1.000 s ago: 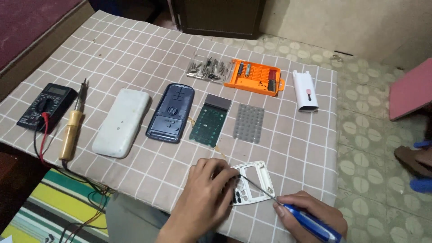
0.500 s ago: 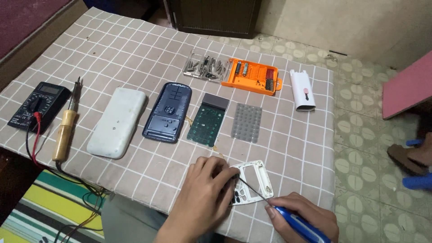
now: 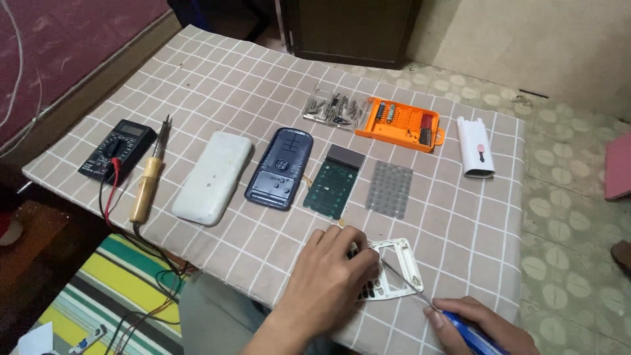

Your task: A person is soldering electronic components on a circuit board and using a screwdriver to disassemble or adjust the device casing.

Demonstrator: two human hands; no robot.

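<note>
At the near edge of the table (image 3: 197, 79), which carries a checked cloth, the left hand (image 3: 332, 279) lies fingers-down on a white keypad frame (image 3: 394, 266), pinning it flat. The right hand (image 3: 476, 322) is closed around a blue-handled screwdriver (image 3: 460, 323); its thin shaft runs up and left, with the tip over the frame beside the left fingertips. Whether the tip touches the frame cannot be told.

Middle row, left to right: a black multimeter (image 3: 117, 150) near the left edge with red and black leads, a wooden-handled soldering iron (image 3: 147, 184) just beside it, a white casing (image 3: 213, 176), a dark blue casing (image 3: 280, 167), a green circuit board (image 3: 334, 182), a grey rubber key mat (image 3: 389, 189).

Toward the far edge: loose metal bits (image 3: 334, 108), touching an open orange bit case (image 3: 399, 123); a white cover (image 3: 474, 147) near the right edge
</note>
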